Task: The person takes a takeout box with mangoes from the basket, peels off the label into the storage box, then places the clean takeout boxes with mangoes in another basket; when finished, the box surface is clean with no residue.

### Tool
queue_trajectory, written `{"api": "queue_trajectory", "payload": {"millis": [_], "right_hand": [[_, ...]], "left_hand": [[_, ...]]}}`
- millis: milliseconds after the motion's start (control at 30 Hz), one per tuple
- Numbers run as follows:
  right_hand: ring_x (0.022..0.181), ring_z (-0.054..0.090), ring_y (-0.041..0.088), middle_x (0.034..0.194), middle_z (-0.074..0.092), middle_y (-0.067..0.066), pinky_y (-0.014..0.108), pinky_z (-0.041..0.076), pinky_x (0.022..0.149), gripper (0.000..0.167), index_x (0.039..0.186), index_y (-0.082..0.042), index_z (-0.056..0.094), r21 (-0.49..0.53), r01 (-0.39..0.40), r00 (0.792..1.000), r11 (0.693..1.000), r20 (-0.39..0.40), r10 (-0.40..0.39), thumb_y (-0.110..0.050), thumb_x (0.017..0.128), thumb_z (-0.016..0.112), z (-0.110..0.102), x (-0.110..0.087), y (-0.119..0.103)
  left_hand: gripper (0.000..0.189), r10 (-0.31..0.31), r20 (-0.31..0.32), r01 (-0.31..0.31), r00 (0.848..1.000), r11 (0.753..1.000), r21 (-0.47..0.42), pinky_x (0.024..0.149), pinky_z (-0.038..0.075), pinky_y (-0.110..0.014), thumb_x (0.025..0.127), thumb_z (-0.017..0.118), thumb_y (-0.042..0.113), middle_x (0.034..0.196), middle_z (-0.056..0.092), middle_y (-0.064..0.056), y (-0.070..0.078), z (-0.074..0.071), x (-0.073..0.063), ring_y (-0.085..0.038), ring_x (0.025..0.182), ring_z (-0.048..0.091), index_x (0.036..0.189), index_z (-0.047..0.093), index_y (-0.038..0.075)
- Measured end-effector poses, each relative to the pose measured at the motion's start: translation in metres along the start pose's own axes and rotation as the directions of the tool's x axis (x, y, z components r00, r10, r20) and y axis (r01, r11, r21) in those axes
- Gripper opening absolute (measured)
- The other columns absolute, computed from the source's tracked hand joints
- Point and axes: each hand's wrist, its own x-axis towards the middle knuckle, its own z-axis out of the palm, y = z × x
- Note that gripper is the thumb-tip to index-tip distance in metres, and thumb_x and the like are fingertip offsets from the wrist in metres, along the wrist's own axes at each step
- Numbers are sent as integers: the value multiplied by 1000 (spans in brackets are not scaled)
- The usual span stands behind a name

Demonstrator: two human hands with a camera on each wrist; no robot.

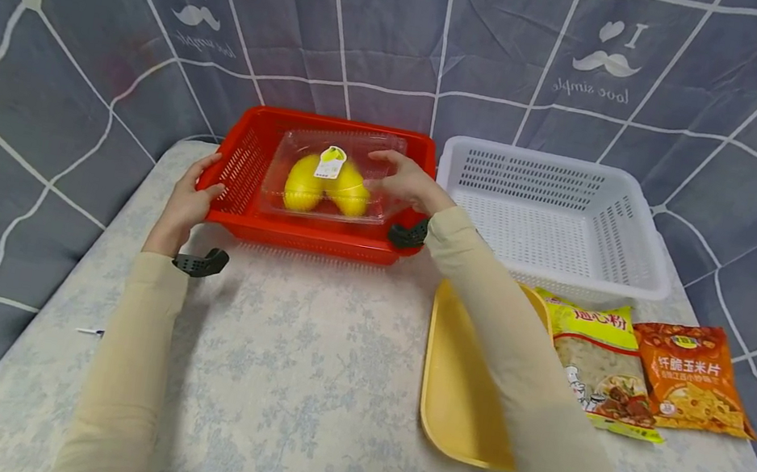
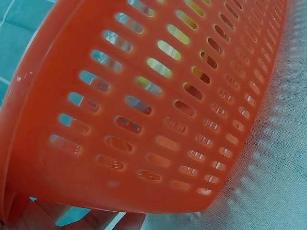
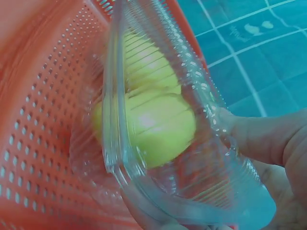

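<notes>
A clear plastic clamshell box (image 1: 383,208) holds yellow fruits (image 1: 302,182) and bears a white and yellow label (image 1: 330,164). It sits tilted within the red basket (image 1: 311,244); whether it touches the bottom I cannot tell. My right hand (image 1: 410,181) grips the box by its right end. In the right wrist view the thumb (image 3: 259,139) presses one side of the box, with fingers around the other. At the basket's left end my left hand (image 1: 189,199) holds the rim. The left wrist view shows the slotted basket wall (image 2: 144,105), with fingers partly visible under the rim.
Right of the red basket stands a white basket (image 1: 532,239). Nearer me lie a yellow tray (image 1: 465,396), partly under my right forearm, a bag of rice noodles (image 1: 604,368) and an orange snack bag (image 1: 694,381). A small pen-like thing (image 1: 90,331) lies at left.
</notes>
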Motion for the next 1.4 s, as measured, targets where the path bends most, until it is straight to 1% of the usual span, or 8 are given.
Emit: {"api": "queue_trajectory", "payload": {"millis": [167,400,500,633,700,867,1033,1400], "right_hand": [[56,56,27,138,40,12,38,56,64,61,143,-21,41,-62,60,997,996,-51,-63,-16,88,68,-11,-13,-2],[49,53,22,123,51,16,35,55,56,60,142,-22,42,45,118,991,992,-77,-114,-13,89,68,-31,-32,-2],[62,58,21,117,51,16,40,56,59,59,142,-22,42,74,145,986,987,-90,-139,-14,89,67,-40,-44,-2],[86,59,29,114,50,19,47,55,65,59,143,-22,41,87,193,978,977,-95,-185,-15,90,66,-51,-63,-2],[91,57,33,109,50,22,48,55,65,59,143,-23,41,83,221,972,972,-103,-212,-15,90,66,-55,-75,-3],[87,52,31,100,45,19,45,55,63,59,143,-25,42,51,268,955,962,-143,-259,-17,90,67,-64,-108,-3],[81,48,26,96,40,17,44,56,62,60,144,-23,41,82,312,942,946,-159,-297,-15,90,67,-70,-137,7],[82,48,27,98,41,17,39,55,61,61,146,-18,38,46,341,928,939,-175,-329,-12,92,64,-54,-193,37]], "left_hand": [[57,0,3,0,1000,1000,11,65,48,-15,102,41,18,149,26,-16,1,-2,0,-27,108,45,153,19,28],[57,7,15,-7,1000,1000,-4,65,49,-15,102,41,19,150,24,-17,2,-2,0,-28,109,46,153,18,27],[57,7,18,-7,1000,1000,-8,65,49,-16,102,41,19,149,25,-17,2,-2,-1,-28,107,47,153,18,28],[57,1,13,0,1000,1000,-12,66,49,-16,102,41,18,148,26,-17,0,-4,-2,-27,106,47,153,17,27],[57,0,9,0,1000,1000,-7,66,49,-16,102,41,18,148,26,-18,0,-3,-3,-27,107,47,153,17,27],[56,7,8,-7,1000,1000,7,66,49,-15,102,40,20,149,24,-18,-1,-2,-3,-28,109,46,153,18,28],[56,8,12,-8,1000,1000,4,66,49,-15,103,39,20,150,23,-17,-1,0,-1,-30,113,44,153,16,28],[57,21,12,-21,1000,1000,-1,66,49,-15,102,40,18,150,24,-17,0,1,-1,-30,113,45,153,16,26]]}}
